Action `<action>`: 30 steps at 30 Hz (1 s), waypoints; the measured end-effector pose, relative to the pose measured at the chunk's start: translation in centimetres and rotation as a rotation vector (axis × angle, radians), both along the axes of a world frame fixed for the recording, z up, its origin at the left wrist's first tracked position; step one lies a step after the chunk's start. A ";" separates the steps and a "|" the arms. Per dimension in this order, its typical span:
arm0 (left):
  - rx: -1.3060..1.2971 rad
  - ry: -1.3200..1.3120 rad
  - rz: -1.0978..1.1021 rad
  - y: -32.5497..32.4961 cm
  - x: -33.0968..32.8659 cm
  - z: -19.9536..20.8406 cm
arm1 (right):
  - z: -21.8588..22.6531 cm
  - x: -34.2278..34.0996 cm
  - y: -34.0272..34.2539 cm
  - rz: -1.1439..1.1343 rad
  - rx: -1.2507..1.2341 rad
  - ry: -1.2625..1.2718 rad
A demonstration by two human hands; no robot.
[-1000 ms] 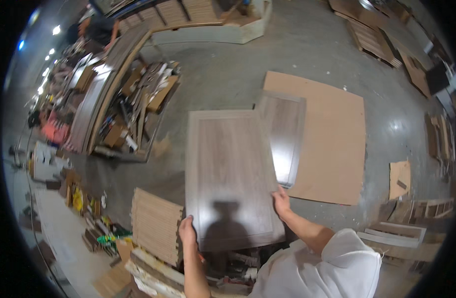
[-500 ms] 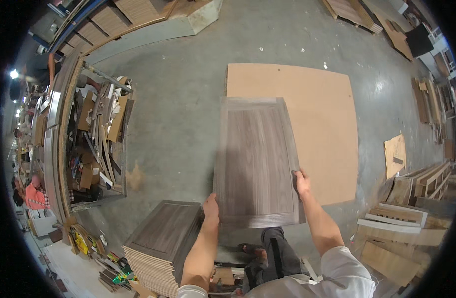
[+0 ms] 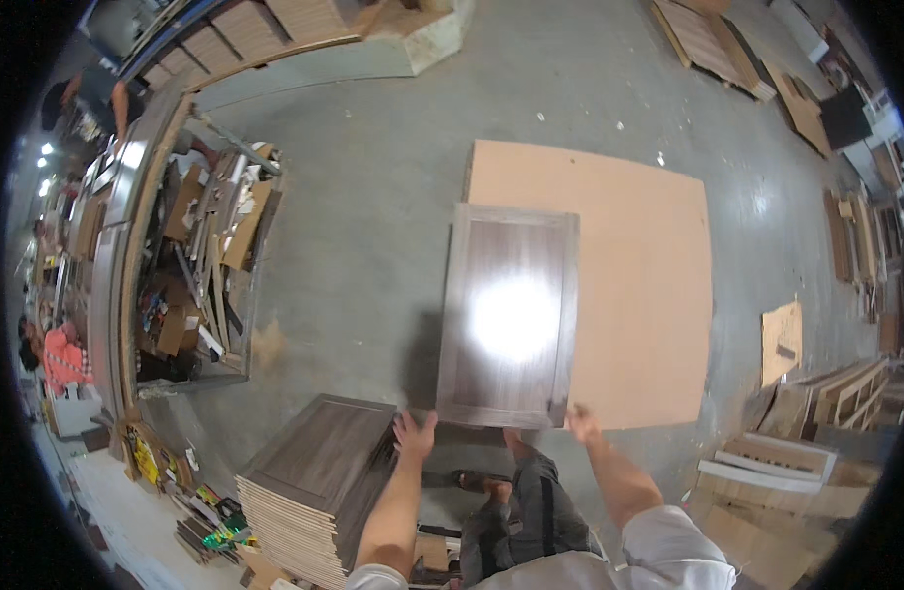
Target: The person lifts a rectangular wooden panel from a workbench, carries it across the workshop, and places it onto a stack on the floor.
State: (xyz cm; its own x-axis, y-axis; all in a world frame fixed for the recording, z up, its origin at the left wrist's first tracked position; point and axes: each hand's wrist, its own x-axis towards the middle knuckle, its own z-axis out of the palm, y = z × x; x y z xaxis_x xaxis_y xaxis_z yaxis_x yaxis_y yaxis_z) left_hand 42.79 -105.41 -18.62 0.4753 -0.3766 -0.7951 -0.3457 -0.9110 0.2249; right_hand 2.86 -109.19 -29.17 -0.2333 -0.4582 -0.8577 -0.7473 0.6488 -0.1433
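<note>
Closest on my feed, the person's pale sleeve (image 3: 673, 546) and dark trousers (image 3: 550, 511) fill the lower edge. I see the left grip (image 3: 416, 435) released, fingers spread just beside the near left corner of a wood-grain door panel (image 3: 511, 324). The right grip (image 3: 584, 425) is released too, fingers loosely bent by the near right corner; blur keeps me from telling whether it touches. The panel lies face up, strong glare at its middle, overlapping the left part of a brown sheet (image 3: 644, 295) on the grey floor (image 3: 363, 197). To the left I have a neat stack of similar panels (image 3: 319, 452). Farther left, scraps (image 3: 211, 265) are heaped beside a long bench (image 3: 113, 265), where a co-worker in a dark top (image 3: 103, 98) stands. Stacked boards (image 3: 713, 49) lie at far right.
</note>
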 end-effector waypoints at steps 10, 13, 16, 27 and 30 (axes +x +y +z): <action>0.008 0.258 -0.133 36.3 -5.5 -3.6 | 7.6 5.6 14.8 0.476 -0.014 -0.040; -0.048 0.133 0.065 42.1 -8.2 -0.9 | 9.2 9.6 12.4 0.660 -0.171 -0.283; 0.035 0.348 0.771 45.1 -9.1 3.7 | 10.2 16.5 9.4 0.819 -0.343 -0.428; -0.256 -0.073 1.496 55.1 -21.0 4.5 | 15.9 52.1 18.3 1.291 -0.207 -0.718; -0.158 -0.019 1.870 52.9 -27.6 5.4 | 15.2 60.7 22.8 1.346 -0.092 -0.754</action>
State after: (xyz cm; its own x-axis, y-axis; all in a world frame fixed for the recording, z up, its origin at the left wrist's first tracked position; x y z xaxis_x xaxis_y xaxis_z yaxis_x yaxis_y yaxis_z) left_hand 15.15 -52.48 -13.23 0.3132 0.5123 -0.7997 0.9387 -0.0393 0.3424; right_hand 63.53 -86.43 -14.00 0.8408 -0.0232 -0.5408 -0.4909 -0.4537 -0.7437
